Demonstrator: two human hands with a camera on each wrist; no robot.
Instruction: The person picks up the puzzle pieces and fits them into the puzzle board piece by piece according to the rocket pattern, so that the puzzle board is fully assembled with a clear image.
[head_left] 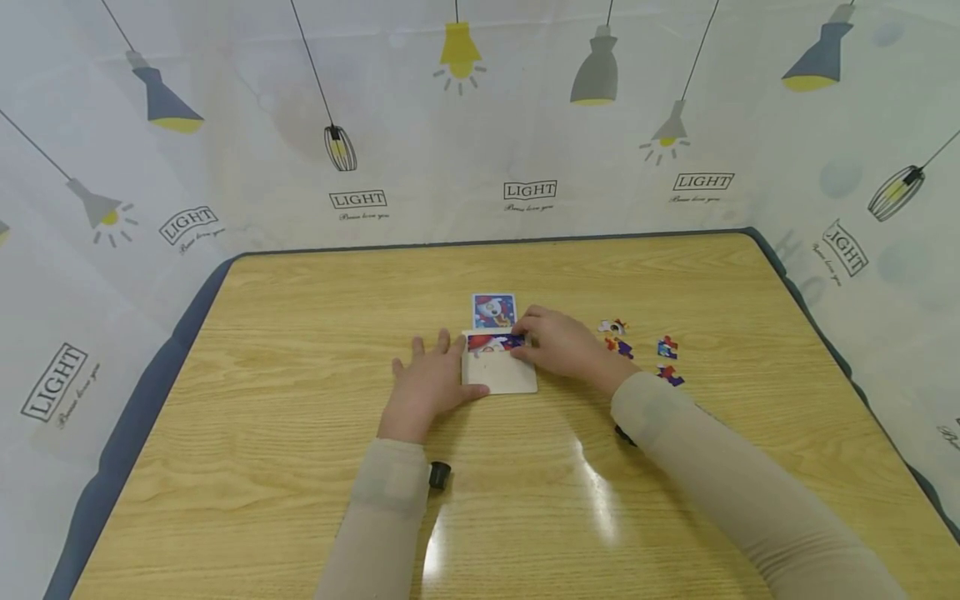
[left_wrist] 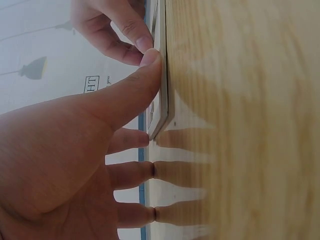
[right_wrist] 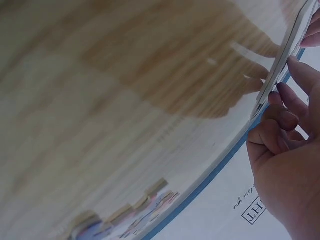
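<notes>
light wood table (head_left: 300,467) | our left hand (head_left: 427,383) flat, thumb on white puzzle tray (head_left: 501,375) at frame centre | right hand (head_left: 558,342) pinching piece at tray's top edge | loose pieces (head_left: 645,350) right of it

Table (head_left: 300,467): light yellow-tan wood grain w/ darker streaks, thin dark grey-blue edge. Puzzle board (head_left: 501,373): pale cream/off-white, bare over most of its near part; along its far edge a strip of fitted pieces (head_left: 495,341) in red, white & dark blue. Reference card (head_left: 494,310) just beyond: blue border, white cartoon figure w/ red bits. Loose pieces (head_left: 645,350) to the right: purple, blue, red, some white & orange. Sleeves (head_left: 750,492): plain beige. Backdrop (head_left: 480,150): white-grey sheet printed w/ hanging lamps in grey, slate-blue & yellow, black cords, black boxed "LIGHT" lettering repeated.
</notes>
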